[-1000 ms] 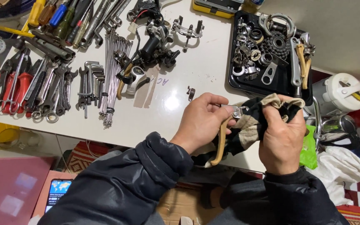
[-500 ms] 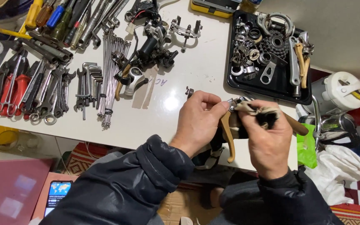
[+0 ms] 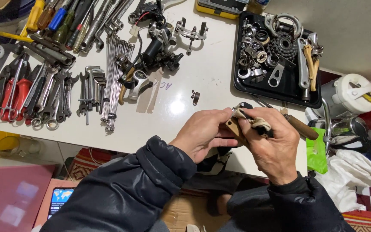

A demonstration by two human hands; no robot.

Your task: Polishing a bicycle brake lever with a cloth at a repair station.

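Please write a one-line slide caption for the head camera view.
Both hands, left hand and right hand, grip a small tan lever-like part with a rag over a white workbench beside spanners.

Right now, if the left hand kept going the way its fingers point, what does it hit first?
The left hand points right, so it meets the tan part it already touches and then the right hand. Nothing else lies between, though depth is hard to judge.
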